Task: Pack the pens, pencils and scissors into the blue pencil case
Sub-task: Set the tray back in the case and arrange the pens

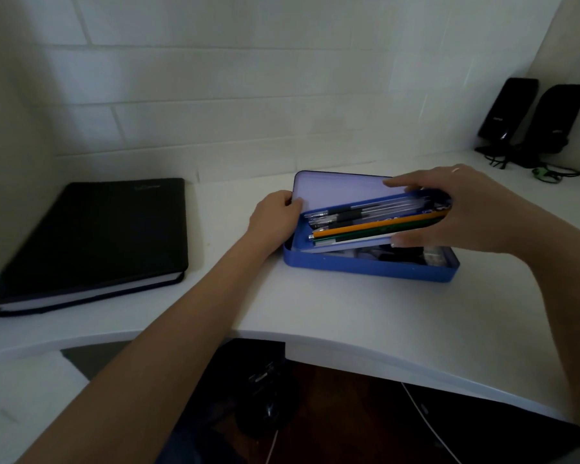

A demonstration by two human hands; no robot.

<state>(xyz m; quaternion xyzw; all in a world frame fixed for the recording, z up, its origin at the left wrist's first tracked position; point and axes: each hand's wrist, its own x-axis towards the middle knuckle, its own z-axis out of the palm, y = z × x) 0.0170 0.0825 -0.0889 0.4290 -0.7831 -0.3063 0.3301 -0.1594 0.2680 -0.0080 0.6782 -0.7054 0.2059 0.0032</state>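
Mid-frame, my left hand (pixel 275 216) pinches the lid (pixel 335 187) to steady the case (pixel 365 264), while my right hand (pixel 462 212) grasps the tray (pixel 349 244) of pens (pixel 359 212) and pencils (pixel 375 226), tilted to seat it inside.

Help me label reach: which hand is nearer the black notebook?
Left. The left hand holds the blue pencil case's left end, nearer the black notebook; the right hand grips the tray's far end.
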